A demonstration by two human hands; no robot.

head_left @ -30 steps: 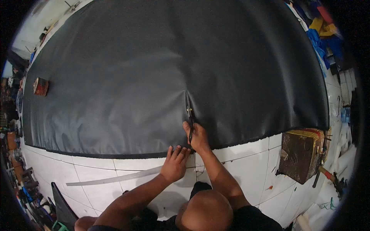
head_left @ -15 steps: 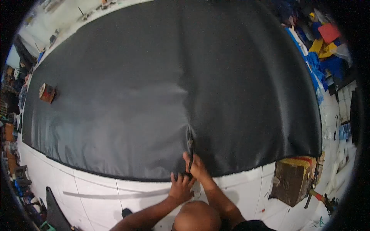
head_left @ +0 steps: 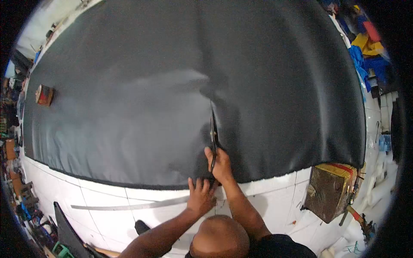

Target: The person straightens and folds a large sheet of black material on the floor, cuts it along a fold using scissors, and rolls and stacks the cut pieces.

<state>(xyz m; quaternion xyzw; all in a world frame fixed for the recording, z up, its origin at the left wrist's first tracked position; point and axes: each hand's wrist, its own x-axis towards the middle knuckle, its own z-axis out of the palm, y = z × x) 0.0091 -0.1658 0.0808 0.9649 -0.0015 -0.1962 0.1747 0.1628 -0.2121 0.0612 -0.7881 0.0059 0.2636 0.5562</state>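
Observation:
A wide black leather-like sheet [head_left: 142, 120] lies over the white floor. A pair of black-handled scissors [head_left: 213, 127] points away from me on it, blades nearly together, tips at a raised fold. My right hand [head_left: 221, 165] is closed around the scissors' handles. At the sheet's near edge, my left hand [head_left: 201, 198] has its fingertips over the border, apparently gripping it; the thumb side is partly hidden. The cut line behind the blades is hard to make out.
A small reddish can-like object [head_left: 44, 95] rests on the sheet at left. A brown block-like box [head_left: 329, 193] stands by the near right corner. On the tiled floor lies a long grey strip [head_left: 129, 207]. Blue and yellow materials [head_left: 365, 45] are heaped at far right.
My right hand and the scissors have moved farther forward over the sheet, and the blades have come closer together. My left hand stays at the near edge.

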